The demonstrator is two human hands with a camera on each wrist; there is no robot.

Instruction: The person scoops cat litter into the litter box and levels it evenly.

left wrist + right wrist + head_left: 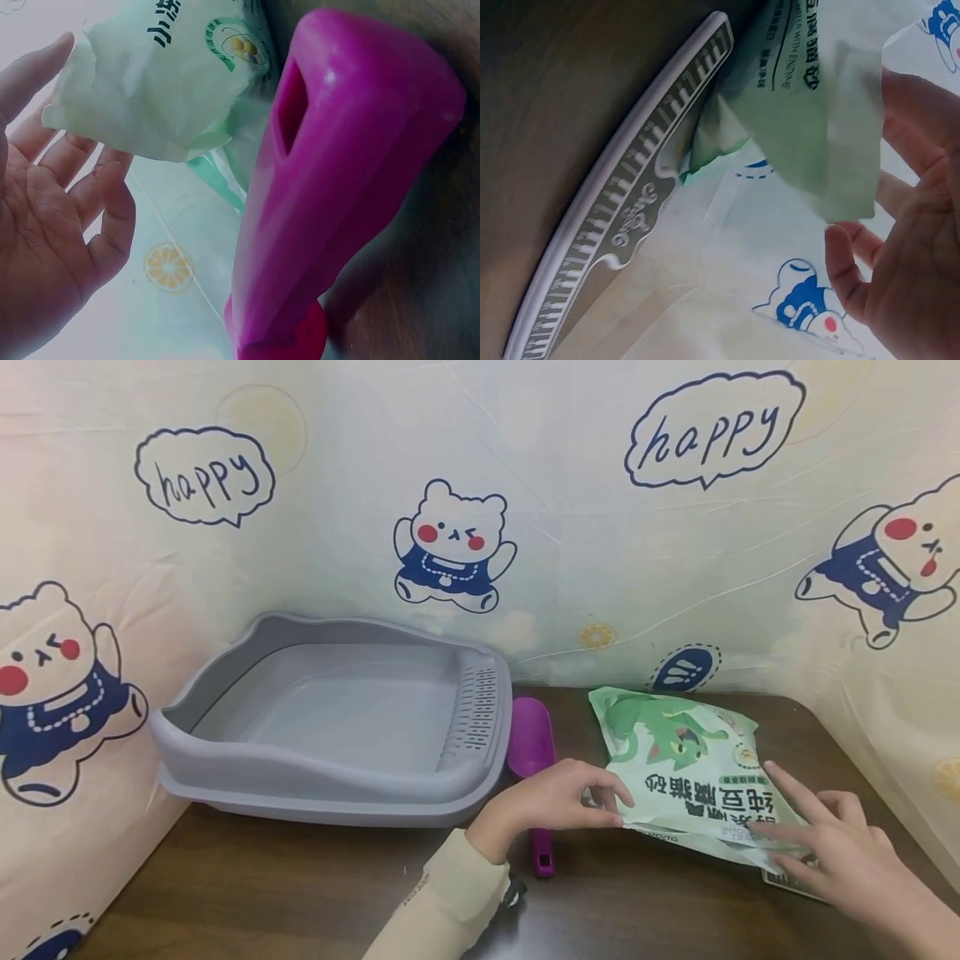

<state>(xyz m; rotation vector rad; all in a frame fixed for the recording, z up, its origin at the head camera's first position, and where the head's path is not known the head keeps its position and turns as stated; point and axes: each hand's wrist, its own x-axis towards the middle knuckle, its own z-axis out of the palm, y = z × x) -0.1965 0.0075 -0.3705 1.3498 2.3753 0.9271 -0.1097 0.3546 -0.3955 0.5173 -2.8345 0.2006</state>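
Observation:
A pale green bag of cat litter (690,760) with a green cat print lies on the table. My left hand (558,797) pinches its near left corner between thumb and fingers. At the near right corner, my right hand (847,843) holds the bag's edge with thumb and index finger, its other fingers partly spread. Both wrist views show a raised bag corner beside each hand. A magenta scoop (530,739) lies left of the bag, partly hidden by my left hand; its handle (337,165) fills much of the left wrist view.
A grey litter box (330,793) with a slotted end stands at the left. A flat piano-key-patterned object with a white edge (622,187) lies by the right hand, mostly hidden in the head view. Printed cloth (562,568) hangs behind the brown table (300,877).

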